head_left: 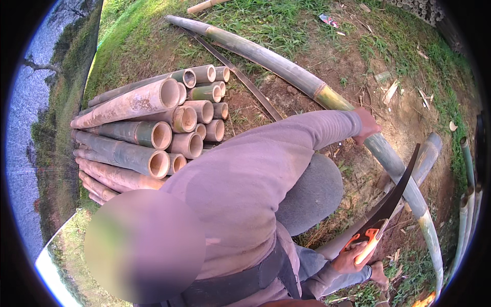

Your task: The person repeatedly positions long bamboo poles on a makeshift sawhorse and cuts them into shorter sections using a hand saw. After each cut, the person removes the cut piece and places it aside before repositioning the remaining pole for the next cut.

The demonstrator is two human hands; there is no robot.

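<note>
Neither of my own hands shows. A crouching co-worker in a mauve long-sleeved top (230, 174) fills the middle of the view. The co-worker's far hand (365, 125) rests on a long green bamboo pole (261, 55). The co-worker's near hand (353, 258) grips the orange handle of a curved pruning saw (395, 197). Its dark blade points up and away, passing in front of the pole. Under the long pole, a second bamboo piece (427, 156) crosses it at an angle. At the lower edge is a reddish-brown strip (291, 303) that I cannot make out.
Cut bamboo lengths (166, 94) lie stacked at the left, beside a dark mesh screen (51, 128). A long narrow strip (240, 77) lies between stack and pole. More poles (463, 225) stand at the right edge. Something orange (424, 299) shows at the lower right.
</note>
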